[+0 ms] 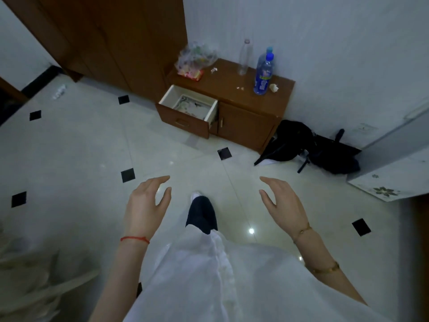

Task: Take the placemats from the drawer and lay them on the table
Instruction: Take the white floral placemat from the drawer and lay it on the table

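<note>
While the drawer [189, 105] stands open, left hand [146, 201] and right hand [282, 201] empty, fingers spread.

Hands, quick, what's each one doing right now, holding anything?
Left hand: open, fingers spread, holding nothing.
Right hand: open, holding nothing.

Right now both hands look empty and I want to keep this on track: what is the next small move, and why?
Probably step closer to the open drawer and reach in. Both the left hand and right hand are open, holding nothing, and well short of the cabinet. Flat patterned items, likely the placemats, lie inside the drawer.
</note>
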The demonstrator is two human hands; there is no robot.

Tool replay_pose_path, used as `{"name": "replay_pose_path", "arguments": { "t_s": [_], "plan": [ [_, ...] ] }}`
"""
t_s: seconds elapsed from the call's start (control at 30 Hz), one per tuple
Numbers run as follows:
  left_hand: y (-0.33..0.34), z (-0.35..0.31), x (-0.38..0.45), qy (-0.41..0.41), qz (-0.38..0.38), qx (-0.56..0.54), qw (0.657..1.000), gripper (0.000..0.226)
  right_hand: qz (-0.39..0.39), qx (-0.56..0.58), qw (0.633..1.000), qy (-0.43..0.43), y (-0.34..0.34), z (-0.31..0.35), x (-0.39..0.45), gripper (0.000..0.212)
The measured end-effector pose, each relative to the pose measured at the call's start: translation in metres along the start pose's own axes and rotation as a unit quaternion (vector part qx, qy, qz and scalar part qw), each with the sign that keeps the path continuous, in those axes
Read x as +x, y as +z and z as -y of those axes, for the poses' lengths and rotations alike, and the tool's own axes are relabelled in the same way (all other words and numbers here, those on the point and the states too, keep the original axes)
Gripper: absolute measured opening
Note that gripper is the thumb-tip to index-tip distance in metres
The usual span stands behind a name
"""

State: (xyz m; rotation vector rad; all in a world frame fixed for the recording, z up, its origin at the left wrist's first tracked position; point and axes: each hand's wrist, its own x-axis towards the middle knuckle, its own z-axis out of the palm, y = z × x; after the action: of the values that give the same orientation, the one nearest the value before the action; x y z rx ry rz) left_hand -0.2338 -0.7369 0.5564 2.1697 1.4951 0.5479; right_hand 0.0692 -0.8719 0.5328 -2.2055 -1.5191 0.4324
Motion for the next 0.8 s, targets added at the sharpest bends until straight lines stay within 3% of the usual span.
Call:
{"name": "replay_pose_path", "arguments": {
  "t_s": [0.4, 0.8],
  "plan": [
    [-0.053, 0.047, 0.275, 0.045, -0.005, 0.028, 0.999, 0.028, -0.007, 0.031, 0.999, -0.013, 0.022, 0.086, 0.268, 0.034],
    [-0.013, 0.104, 0.489, 0.076, 0.016, 0.008, 0.997, 0.031, 0.007, 0.064, 0.998, 0.028, 0.076, 0.108, 0.47, 0.036]
  ]
}}
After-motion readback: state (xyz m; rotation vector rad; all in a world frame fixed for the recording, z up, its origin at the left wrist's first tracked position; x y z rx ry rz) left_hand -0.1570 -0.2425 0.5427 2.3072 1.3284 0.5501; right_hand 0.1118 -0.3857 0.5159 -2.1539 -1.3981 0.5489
